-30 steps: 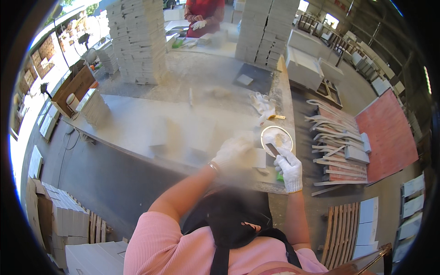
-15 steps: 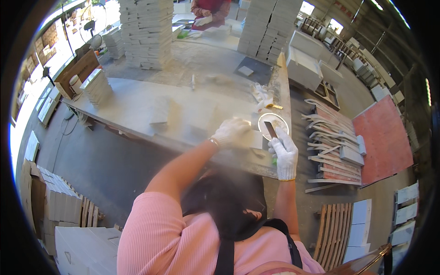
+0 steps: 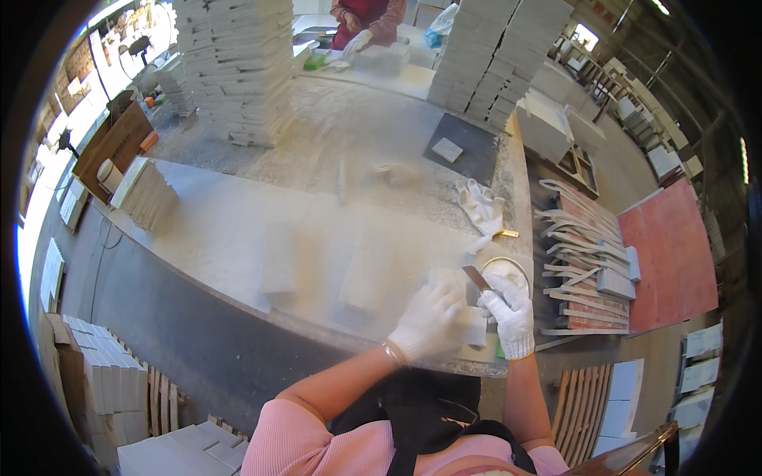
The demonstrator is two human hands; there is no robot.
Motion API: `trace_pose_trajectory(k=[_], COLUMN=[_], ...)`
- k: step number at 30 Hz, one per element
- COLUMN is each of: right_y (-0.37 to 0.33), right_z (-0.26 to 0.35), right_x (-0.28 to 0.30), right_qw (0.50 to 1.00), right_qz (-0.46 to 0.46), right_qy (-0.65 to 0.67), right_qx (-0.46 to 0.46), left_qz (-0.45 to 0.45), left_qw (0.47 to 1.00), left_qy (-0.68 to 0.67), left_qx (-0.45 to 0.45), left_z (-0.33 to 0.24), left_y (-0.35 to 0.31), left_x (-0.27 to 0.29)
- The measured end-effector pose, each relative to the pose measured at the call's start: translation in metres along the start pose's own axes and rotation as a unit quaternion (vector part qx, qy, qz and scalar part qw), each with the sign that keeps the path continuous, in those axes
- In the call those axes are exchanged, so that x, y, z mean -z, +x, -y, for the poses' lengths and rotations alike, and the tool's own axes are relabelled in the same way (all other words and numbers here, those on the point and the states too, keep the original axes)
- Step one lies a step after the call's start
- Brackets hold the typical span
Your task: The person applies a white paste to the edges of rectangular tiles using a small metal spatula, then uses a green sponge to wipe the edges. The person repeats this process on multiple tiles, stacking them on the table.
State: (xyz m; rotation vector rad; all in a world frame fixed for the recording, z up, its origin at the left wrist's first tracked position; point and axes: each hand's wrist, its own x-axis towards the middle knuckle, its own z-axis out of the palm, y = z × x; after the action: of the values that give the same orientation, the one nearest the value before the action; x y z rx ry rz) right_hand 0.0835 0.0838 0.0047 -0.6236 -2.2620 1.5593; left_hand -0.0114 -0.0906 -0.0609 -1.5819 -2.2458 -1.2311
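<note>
The right hand [image 3: 508, 313], white-gloved, is closed around a flat scraper [image 3: 476, 278] that points to eleven o'clock; beyond its fingers, at twelve, sits a round tub [image 3: 505, 258] of white material. The left hand [image 3: 431, 317], at nine o'clock, has its fingers toward a pale block [image 3: 448, 278]; haze hides whether it grips anything. A small white tile [image 3: 475, 325] lies between the hands. The step in hand appears to be scraper work beside the tub; a next move calls for a firm hold and a blade clear of the rim.

Around the right hand as clock centre, the pale, dusty table [image 3: 222, 210] bears a loose glove [image 3: 480, 208] near twelve and two hazy slabs [image 3: 367, 278] toward nine. Tall stacks [image 3: 234, 71] rise at ten and twelve, a co-worker [image 3: 369, 20] stands at eleven, and a red board [image 3: 671, 254] leans at two.
</note>
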Motion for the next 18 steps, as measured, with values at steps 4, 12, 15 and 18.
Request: trace_pose_trajectory(k=[4,12,15,18], right_y=[0.032,0.022,0.002,-0.026], right_z=[0.013,0.053,0.050,0.042], right_x=[0.004,0.040,0.061,0.077], right_qw=[1.000,0.982,0.972,0.964], right_qz=[0.013,-0.069,-0.118,-0.166], right_qy=[-0.004,0.076,0.090,0.123], right_qx=[-0.023,-0.158,-0.184,-0.166], left_qz=[0.038,0.107,0.144,0.170], left_qw=[0.998,0.992,0.984,0.980], left_qy=[-0.013,-0.029,-0.056,-0.045], left_qx=[0.054,0.057,0.086,0.089], left_z=[-0.007,-0.002,-0.002,-0.003], left_y=[0.011,0.016,0.013,0.013], left_x=[0.011,0.012,0.011,0.012])
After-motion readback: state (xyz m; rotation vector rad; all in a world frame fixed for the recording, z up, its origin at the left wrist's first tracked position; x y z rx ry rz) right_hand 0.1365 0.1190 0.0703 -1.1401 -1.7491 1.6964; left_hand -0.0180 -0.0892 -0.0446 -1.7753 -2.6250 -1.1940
